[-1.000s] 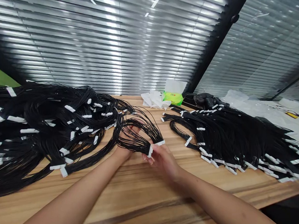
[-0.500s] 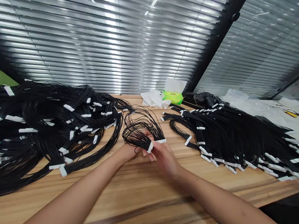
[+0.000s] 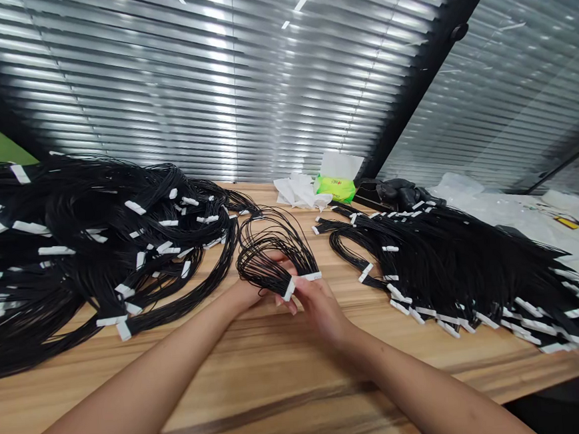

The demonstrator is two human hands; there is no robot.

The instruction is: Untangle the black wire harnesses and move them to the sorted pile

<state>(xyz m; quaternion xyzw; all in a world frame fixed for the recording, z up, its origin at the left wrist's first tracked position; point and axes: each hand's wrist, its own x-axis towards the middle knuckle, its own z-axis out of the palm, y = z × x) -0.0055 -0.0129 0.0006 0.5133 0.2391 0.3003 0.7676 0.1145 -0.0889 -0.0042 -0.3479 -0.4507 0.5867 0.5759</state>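
Note:
Between my hands is a looped wire harness (image 3: 267, 255) of many thin black wires, with a white connector on each of its two ends. My left hand (image 3: 258, 290) is closed round the wires from behind and below; the bundle covers most of its fingers. At the lower connector (image 3: 289, 288) my right hand (image 3: 322, 311) pinches with thumb and fingers. The other connector (image 3: 310, 277) lies just above the right hand's knuckles. The far part of the loop reaches back over the wooden table (image 3: 262, 379).
A big heap of similar black harnesses (image 3: 72, 254) fills the left side. Another row of harnesses (image 3: 453, 264) lies spread at the right. Behind stand a green tissue pack (image 3: 336, 188) and crumpled tissues (image 3: 300, 193). Blinds (image 3: 168, 79) rise along the back.
Both hands hold the same harness in nearly the same place. The right hand and the lower connector have shifted very slightly; the view has moved a little.

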